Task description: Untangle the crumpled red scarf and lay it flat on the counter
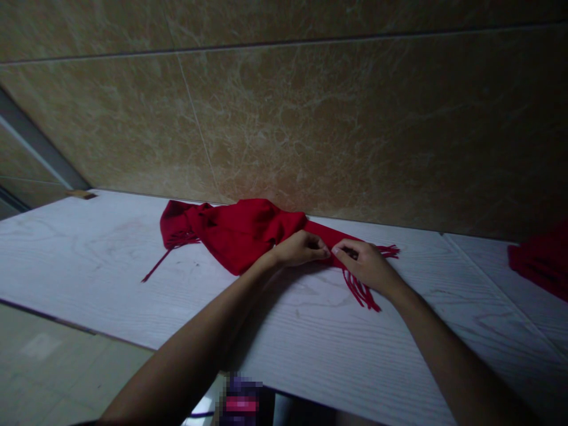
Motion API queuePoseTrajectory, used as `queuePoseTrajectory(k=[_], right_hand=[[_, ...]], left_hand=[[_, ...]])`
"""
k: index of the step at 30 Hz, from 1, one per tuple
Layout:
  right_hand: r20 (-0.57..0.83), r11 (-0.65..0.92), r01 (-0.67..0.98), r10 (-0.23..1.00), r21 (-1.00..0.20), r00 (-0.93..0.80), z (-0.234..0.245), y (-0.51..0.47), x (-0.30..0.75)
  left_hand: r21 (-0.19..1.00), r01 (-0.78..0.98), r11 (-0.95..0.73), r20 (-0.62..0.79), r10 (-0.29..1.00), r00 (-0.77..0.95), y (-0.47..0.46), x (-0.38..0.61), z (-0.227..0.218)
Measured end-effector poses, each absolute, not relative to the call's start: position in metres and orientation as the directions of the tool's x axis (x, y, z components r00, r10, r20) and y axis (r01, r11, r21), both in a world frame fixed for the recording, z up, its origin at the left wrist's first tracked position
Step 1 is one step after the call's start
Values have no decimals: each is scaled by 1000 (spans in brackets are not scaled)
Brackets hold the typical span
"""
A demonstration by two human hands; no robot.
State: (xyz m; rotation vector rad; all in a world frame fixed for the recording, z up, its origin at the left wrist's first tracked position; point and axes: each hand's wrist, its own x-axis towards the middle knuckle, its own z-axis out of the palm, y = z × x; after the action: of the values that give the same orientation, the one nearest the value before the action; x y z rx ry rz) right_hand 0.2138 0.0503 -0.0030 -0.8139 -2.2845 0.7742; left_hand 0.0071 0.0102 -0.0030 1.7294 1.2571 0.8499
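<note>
A red scarf (242, 234) with fringed ends lies bunched on a white wood-grain table (89, 248) against the wall. My left hand (300, 248) rests on the scarf's right end, fingers curled and pinching the fabric. My right hand (366, 266) is just beside it, fingers bent and gripping the same end near its fringe (360, 290). The two hands nearly touch. The scarf's other fringed end trails off at the left.
A brown marble-tiled wall (337, 118) rises directly behind the table. More red fabric (539, 260) lies at the table's far right edge. The table's front edge runs along the lower left, with tiled floor (53, 373) beyond it.
</note>
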Motion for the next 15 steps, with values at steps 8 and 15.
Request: queuePoseTrajectory(k=[8,15], right_hand=[[260,595,360,710,-718,-655,-3,50,213],[209,553,348,710,-757,-673,-3,50,213]], left_hand=[[890,418,-180,61,957,283,8,7,2],[889,427,-165,46,960,275,8,6,1]])
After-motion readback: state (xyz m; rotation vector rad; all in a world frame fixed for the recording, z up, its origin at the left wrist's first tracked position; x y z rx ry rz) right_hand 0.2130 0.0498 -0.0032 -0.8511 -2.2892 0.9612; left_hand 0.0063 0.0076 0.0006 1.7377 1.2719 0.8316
